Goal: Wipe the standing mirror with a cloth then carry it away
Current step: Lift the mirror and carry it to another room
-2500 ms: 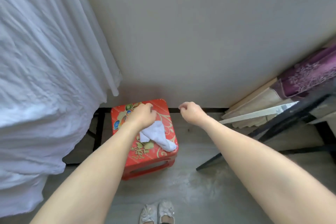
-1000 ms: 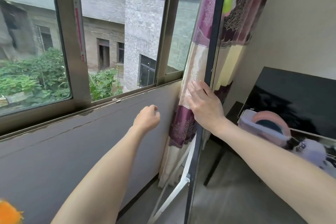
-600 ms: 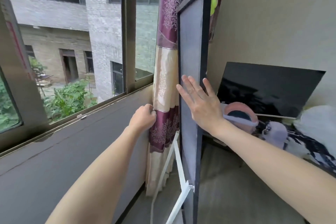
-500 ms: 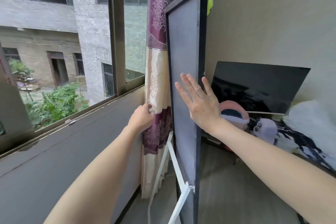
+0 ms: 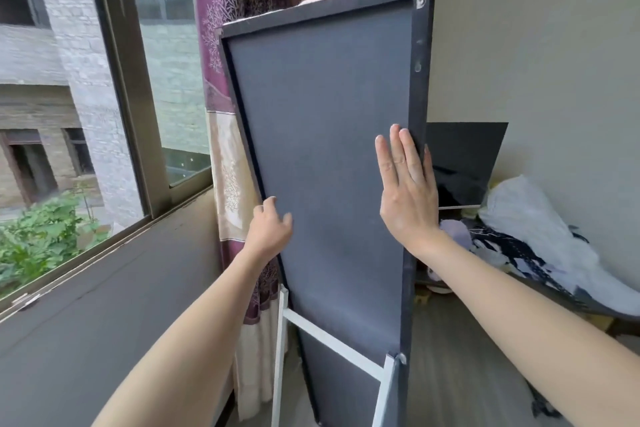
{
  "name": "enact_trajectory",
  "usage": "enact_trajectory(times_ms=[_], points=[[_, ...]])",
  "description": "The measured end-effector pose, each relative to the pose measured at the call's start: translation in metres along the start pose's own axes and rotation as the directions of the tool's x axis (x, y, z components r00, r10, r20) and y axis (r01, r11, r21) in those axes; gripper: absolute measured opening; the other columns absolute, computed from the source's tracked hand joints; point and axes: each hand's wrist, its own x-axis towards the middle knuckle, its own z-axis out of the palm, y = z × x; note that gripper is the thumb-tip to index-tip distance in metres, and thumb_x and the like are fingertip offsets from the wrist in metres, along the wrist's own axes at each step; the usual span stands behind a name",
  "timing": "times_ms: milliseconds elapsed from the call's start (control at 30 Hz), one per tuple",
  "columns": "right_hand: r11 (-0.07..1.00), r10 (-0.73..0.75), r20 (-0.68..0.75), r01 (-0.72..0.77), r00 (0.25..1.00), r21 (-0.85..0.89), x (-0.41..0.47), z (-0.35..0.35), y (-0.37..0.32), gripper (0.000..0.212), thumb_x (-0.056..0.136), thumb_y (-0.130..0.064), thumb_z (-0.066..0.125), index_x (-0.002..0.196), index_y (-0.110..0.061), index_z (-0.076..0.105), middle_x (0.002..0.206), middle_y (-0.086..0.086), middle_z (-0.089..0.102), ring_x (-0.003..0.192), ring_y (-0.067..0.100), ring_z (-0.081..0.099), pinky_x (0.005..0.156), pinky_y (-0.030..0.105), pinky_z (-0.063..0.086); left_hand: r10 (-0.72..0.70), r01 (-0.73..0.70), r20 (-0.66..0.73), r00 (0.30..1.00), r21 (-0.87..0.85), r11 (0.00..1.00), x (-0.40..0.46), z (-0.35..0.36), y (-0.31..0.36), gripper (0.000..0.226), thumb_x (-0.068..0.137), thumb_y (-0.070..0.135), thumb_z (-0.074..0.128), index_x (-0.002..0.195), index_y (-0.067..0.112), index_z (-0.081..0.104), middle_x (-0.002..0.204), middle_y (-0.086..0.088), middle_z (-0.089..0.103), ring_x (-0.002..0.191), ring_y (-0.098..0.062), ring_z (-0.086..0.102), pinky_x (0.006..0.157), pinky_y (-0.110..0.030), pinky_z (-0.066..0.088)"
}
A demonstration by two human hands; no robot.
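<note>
The standing mirror (image 5: 325, 149) is upright in front of me with its dark grey back panel and black frame turned toward me; its glass side is hidden. A white stand (image 5: 329, 340) is hinged to the back low down. My left hand (image 5: 272, 230) curls around the mirror's left edge at mid height. My right hand (image 5: 405, 194) lies flat with straight fingers on the back panel, against the right frame rail. No cloth is in view.
A purple and cream curtain (image 5: 225, 80) hangs just behind the mirror's left edge, beside a window (image 5: 104, 97) over a grey sill wall (image 5: 86, 322). To the right are a black screen (image 5: 464, 163) and a table piled with a white bundle (image 5: 540, 239).
The mirror has swung from edge-on to showing its full back. My left hand moved from the curtain to the mirror's left edge. My right hand stayed flat on the back.
</note>
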Motion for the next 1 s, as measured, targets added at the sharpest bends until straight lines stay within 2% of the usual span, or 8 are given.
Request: enact_trajectory(times_ms=[233,367,467,633,700,767,867,1000], points=[[0.991,0.1,0.026,-0.098,0.995,-0.09,-0.008,0.02,0.056,0.068,0.072,0.001,0.051,0.138,-0.008,0.037,0.144,0.014,0.041,0.135,0.024,0.021,0.106,0.054,0.028,-0.049,0.027,-0.22,0.974,-0.102,0.994,0.027,0.018,0.037,0.105,0.076,0.055,0.063,0.146,0.014,-0.004,0.154,-0.013,0.006,0.14,-0.029,0.013,0.11,-0.044,0.019],[0.981,0.17,0.017,-0.167,0.985,-0.098,-0.015,0.031,0.088,0.07,0.07,-0.001,0.054,0.138,-0.013,0.039,0.145,0.012,0.04,0.136,0.025,0.021,0.105,0.058,0.028,-0.163,0.107,-0.183,0.97,-0.284,0.953,0.052,0.033,0.052,0.115,0.071,0.057,0.068,0.145,0.018,-0.01,0.155,-0.011,0.001,0.14,-0.032,0.012,0.111,-0.044,0.016],[0.979,0.2,-0.049,-0.202,0.979,-0.037,-0.025,0.043,0.117,0.065,0.072,-0.001,0.046,0.136,-0.016,0.041,0.144,0.013,0.041,0.135,0.025,0.024,0.099,0.058,0.039,-0.148,0.08,-0.173,0.974,-0.348,0.934,0.075,0.046,0.054,0.118,0.067,0.055,0.072,0.145,0.02,-0.009,0.154,-0.009,0.007,0.14,-0.029,0.016,0.113,-0.043,0.018],[0.947,0.314,-0.083,-0.318,0.946,-0.038,-0.038,0.067,0.158,0.06,0.076,-0.008,0.04,0.134,-0.02,0.043,0.146,0.012,0.038,0.136,0.025,0.025,0.096,0.057,0.035,-0.055,-0.005,-0.098,0.994,-0.526,0.851,0.103,0.076,0.059,0.091,0.066,0.047,0.078,0.136,0.02,0.027,0.123,0.007,0.049,0.11,-0.015,0.052,0.092,-0.034,0.045],[0.931,0.361,-0.092,-0.365,0.928,-0.02,-0.04,0.075,0.17,0.058,0.076,-0.009,0.04,0.134,-0.018,0.044,0.146,0.014,0.037,0.136,0.025,0.024,0.095,0.058,0.034,-0.05,-0.018,-0.117,0.992,-0.522,0.853,0.107,0.091,0.065,0.054,0.074,0.048,0.071,0.113,0.017,0.051,0.109,0.003,0.059,0.104,-0.021,0.058,0.087,-0.034,0.047],[0.926,0.376,-0.086,-0.376,0.923,0.017,-0.042,0.086,0.187,0.058,0.074,-0.006,0.044,0.132,-0.016,0.047,0.145,0.015,0.038,0.136,0.024,0.024,0.095,0.058,0.035,-0.086,-0.02,-0.182,0.979,-0.516,0.856,0.113,0.111,0.077,0.032,0.085,0.047,0.057,0.086,0.016,0.052,0.092,-0.002,0.06,0.1,-0.032,0.057,0.08,-0.034,0.044],[0.932,0.35,-0.042,-0.344,0.936,0.111,-0.042,0.1,0.198,0.057,0.073,-0.004,0.044,0.129,-0.013,0.052,0.144,0.016,0.04,0.135,0.025,0.028,0.093,0.061,0.038,-0.17,0.011,-0.257,0.951,-0.524,0.852,0.127,0.124,0.084,0.05,0.093,0.047,0.041,0.103,-0.001,0.049,0.113,-0.021,0.057,0.109,-0.038,0.05,0.09,-0.043,0.039],[0.843,0.508,-0.039,-0.487,0.861,0.228,-0.037,0.12,0.192,0.059,0.07,0.003,0.043,0.127,-0.01,0.054,0.142,0.02,0.04,0.132,0.031,0.038,0.094,0.061,0.038,-0.179,0.045,-0.253,0.951,-0.46,0.887,0.151,0.137,0.089,0.053,0.095,0.046,0.036,0.112,-0.004,0.045,0.121,-0.022,0.053,0.115,-0.039,0.046,0.096,-0.045,0.036]])
